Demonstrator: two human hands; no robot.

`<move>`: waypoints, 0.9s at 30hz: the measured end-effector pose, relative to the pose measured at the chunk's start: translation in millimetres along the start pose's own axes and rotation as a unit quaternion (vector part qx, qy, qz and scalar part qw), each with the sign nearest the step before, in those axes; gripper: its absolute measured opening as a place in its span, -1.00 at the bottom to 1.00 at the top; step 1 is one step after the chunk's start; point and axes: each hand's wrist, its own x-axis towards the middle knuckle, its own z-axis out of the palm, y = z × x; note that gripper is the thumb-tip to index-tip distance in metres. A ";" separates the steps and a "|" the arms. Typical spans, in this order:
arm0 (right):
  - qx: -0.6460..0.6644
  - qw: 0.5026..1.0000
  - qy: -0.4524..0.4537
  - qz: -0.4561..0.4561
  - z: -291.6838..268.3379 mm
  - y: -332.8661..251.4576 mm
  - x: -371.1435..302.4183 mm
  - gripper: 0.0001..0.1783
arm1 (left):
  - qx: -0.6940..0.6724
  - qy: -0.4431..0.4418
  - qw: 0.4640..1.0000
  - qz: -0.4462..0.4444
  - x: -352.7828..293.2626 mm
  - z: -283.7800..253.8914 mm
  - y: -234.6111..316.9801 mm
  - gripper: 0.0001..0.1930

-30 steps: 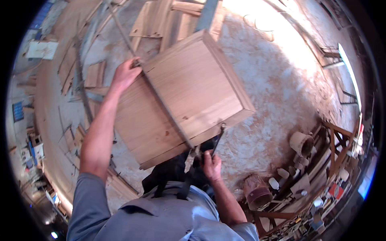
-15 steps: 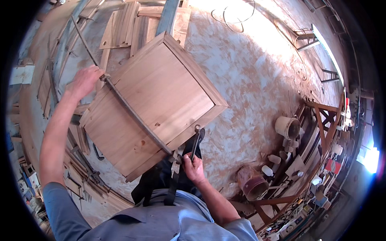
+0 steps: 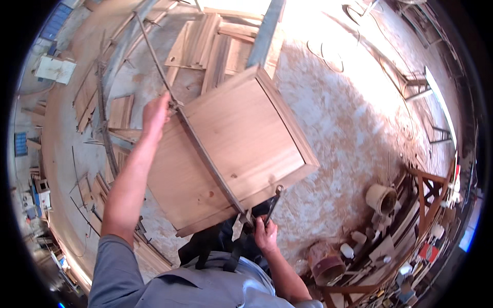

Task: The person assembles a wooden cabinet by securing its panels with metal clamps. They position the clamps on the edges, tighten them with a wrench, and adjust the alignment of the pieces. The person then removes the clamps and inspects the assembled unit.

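A long metal bar clamp [image 3: 208, 161] lies slantwise across a framed wooden panel [image 3: 257, 133], which is pale brown with a few dark knots. At the panel's far left edge, my left hand [image 3: 155, 115] is closed around the clamp at its far jaw; the bar runs on beyond it. My right hand [image 3: 265, 237] is closed at the near end, just off the panel's front edge. From its fingers sticks a dark metal handle [image 3: 274, 204] with a rounded end, pointing up and to the right. How it joins the clamp is partly hidden by my fingers.
Beyond the panel, a grey beam [image 3: 267, 31] runs away from its far corner beside stacked boards [image 3: 203, 43]. More long clamps [image 3: 102, 102] stand to the left. At the right are a pale bucket [image 3: 381, 199], a reddish bucket [image 3: 326, 263] and a brown wooden frame [image 3: 426, 179].
The whole scene has shifted right and down in the view. Both hands keep their places on the clamp. The handle in my right hand leans further right.
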 end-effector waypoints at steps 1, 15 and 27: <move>0.010 1.000 -0.002 0.007 -2.0 -7.3 -1.9 -0.70 | 0.076 0.015 0.996 0.039 0.8 1.1 -2.0 -0.63; -0.093 0.993 0.021 -0.068 -0.3 9.1 1.4 -0.73 | 0.334 0.049 0.932 0.135 0.1 12.0 9.8 -0.63; -0.125 0.989 0.061 -0.058 -88.6 -61.7 17.2 -0.80 | 0.261 -0.139 0.847 0.442 -186.6 30.9 -66.5 -0.44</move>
